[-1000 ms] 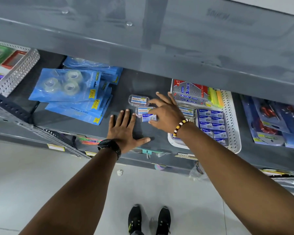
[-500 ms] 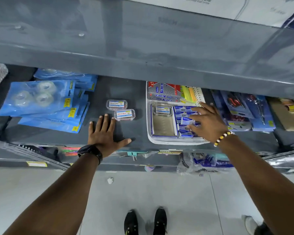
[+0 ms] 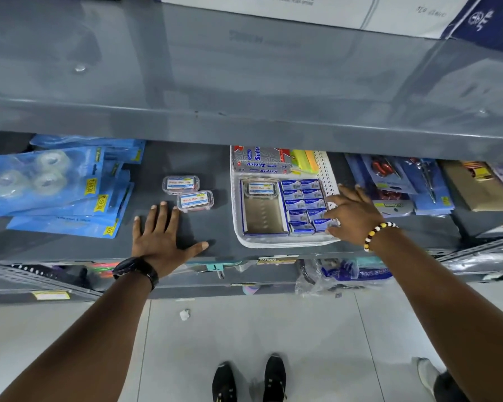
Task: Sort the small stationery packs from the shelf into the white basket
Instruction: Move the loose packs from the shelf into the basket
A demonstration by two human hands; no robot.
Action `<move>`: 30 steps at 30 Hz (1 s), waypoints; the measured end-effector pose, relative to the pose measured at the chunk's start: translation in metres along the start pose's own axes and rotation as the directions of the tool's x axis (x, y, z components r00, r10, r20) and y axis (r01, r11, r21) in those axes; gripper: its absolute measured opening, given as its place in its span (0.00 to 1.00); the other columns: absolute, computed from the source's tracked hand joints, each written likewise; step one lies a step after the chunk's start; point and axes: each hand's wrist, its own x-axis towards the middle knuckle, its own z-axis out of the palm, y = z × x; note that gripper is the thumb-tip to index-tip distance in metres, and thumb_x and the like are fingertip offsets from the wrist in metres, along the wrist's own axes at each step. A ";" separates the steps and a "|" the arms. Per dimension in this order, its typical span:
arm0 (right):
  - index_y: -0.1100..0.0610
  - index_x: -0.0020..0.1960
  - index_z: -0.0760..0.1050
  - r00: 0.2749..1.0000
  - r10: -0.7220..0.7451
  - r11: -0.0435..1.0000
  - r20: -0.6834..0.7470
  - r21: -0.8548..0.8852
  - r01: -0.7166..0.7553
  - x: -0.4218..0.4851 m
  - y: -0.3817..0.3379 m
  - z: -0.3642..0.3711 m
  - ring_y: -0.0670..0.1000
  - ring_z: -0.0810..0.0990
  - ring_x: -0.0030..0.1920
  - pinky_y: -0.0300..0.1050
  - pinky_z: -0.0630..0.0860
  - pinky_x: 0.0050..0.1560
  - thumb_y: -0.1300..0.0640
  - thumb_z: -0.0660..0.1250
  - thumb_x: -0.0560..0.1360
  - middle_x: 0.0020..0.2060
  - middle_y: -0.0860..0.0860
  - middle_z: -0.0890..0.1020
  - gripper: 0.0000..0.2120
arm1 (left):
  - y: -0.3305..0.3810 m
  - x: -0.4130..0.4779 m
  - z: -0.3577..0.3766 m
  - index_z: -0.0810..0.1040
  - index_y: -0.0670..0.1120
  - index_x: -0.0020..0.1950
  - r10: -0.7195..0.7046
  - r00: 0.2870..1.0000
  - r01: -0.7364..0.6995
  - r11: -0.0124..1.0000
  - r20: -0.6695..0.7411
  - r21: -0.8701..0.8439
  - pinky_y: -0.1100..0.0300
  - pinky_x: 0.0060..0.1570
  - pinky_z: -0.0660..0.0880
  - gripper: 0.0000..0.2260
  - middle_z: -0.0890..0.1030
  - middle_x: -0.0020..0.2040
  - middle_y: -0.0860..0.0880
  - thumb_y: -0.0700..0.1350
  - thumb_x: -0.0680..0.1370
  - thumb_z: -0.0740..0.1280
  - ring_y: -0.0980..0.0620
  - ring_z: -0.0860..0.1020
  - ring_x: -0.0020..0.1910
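Grey metal shelf (image 3: 204,242) being pressed by flat, empty left hand (image 3: 160,237) | right hand (image 3: 353,214) spread, being lowered onto blue packs (image 3: 305,207) in white basket (image 3: 327,169) at 3 o'clock; grasp being hidden.

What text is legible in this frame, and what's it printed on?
"Softek": silver boxes at the back of the white basket.
"69.00": yellow price tags on the blue tape packs.
"CORD": white carton on the upper shelf; the rest is cut off.
Clear cases, small blue boxes, shelf-edge tags: too blurred to read.
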 end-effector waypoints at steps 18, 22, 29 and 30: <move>0.51 0.61 0.78 0.970 -0.012 0.971 -0.242 0.227 0.069 0.024 -0.026 -0.016 0.56 0.61 0.73 0.58 0.56 0.74 0.46 0.69 0.73 0.68 0.52 0.73 0.19 | 0.001 0.001 -0.001 0.49 0.50 0.82 -0.024 0.998 0.024 1.000 0.049 0.013 0.37 0.79 0.44 0.55 0.48 0.84 0.46 0.85 0.66 0.42 0.44 0.45 0.82; 0.54 0.60 0.78 0.928 -0.054 0.919 -0.370 0.344 0.190 0.040 -0.069 -0.035 0.56 0.68 0.68 0.52 0.62 0.72 0.48 0.71 0.71 0.63 0.52 0.78 0.19 | 0.002 0.000 -0.003 0.49 0.50 0.82 -0.028 0.998 0.028 1.000 0.055 -0.005 0.38 0.79 0.43 0.56 0.48 0.84 0.46 0.85 0.65 0.42 0.44 0.45 0.82; 0.54 0.66 0.73 0.885 -0.260 0.877 -0.385 0.289 0.383 0.084 -0.163 -0.048 0.56 0.68 0.69 0.51 0.60 0.71 0.46 0.70 0.71 0.64 0.53 0.77 0.25 | -0.002 0.001 -0.001 0.50 0.50 0.82 -0.031 0.998 0.032 0.999 0.047 -0.022 0.38 0.79 0.44 0.56 0.49 0.84 0.46 0.85 0.64 0.44 0.44 0.45 0.82; 0.54 0.66 0.73 0.879 -0.294 0.878 -0.376 0.258 0.404 0.093 -0.174 -0.048 0.57 0.68 0.69 0.52 0.60 0.71 0.46 0.70 0.71 0.64 0.53 0.77 0.26 | -0.003 0.001 -0.001 0.49 0.50 0.82 -0.032 0.998 0.033 0.999 0.055 -0.020 0.38 0.79 0.44 0.56 0.48 0.84 0.46 0.85 0.65 0.44 0.44 0.45 0.82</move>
